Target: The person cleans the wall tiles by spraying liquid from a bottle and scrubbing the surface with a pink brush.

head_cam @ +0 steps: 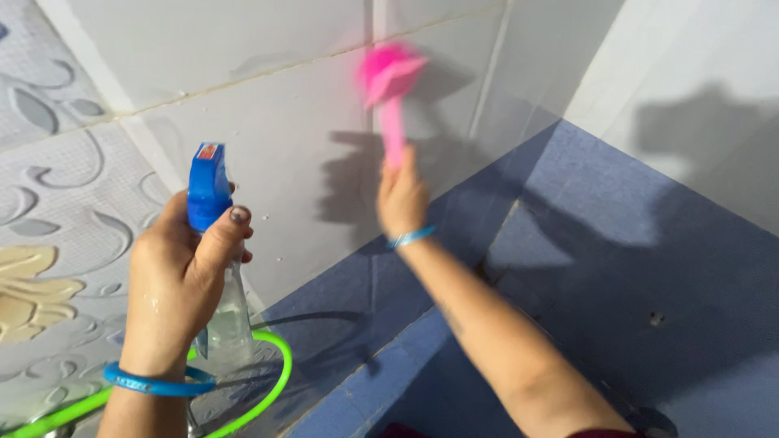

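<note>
a clear plastic spray bottle [217, 268] with blue trigger head is clasped by the left hand [180, 276]; a blurred pink brush [388, 89] is gripped by the right hand [402, 199] against glossy white tile [276, 113].

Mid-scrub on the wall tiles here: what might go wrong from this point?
The right hand swings the pink brush fast enough to blur, so it may slip or flick droplets. The left hand looks wet on the spray bottle, which might slide. The green hose loops below, a possible snag.
</note>
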